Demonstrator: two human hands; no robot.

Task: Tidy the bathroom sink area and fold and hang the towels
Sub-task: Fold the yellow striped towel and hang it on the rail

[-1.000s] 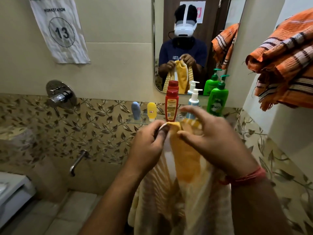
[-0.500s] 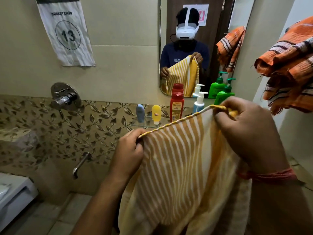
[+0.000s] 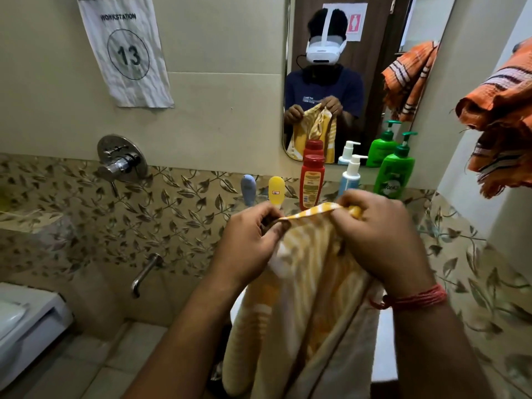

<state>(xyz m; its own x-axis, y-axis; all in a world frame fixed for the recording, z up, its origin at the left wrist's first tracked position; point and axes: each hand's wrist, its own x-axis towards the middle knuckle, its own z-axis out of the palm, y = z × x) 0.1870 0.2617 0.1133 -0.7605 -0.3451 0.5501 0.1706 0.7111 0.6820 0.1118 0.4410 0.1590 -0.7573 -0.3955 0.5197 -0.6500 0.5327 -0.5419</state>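
A yellow and white striped towel hangs down in front of me, held by its top edge. My left hand pinches that edge on the left and my right hand grips it on the right. The two hands are close together with a short stretch of hem between them. An orange striped towel hangs bunched on the right wall. The sink below is hidden by the towel and my arms.
A shelf under the mirror carries a red bottle, a white pump bottle, a green pump bottle, a yellow tube and a blue tube. A shower valve and spout sit on the left wall. A toilet is at lower left.
My hands have come back together after spreading the yellow towel wide half a second ago. The towel now hangs bunched and narrow instead of stretched flat.
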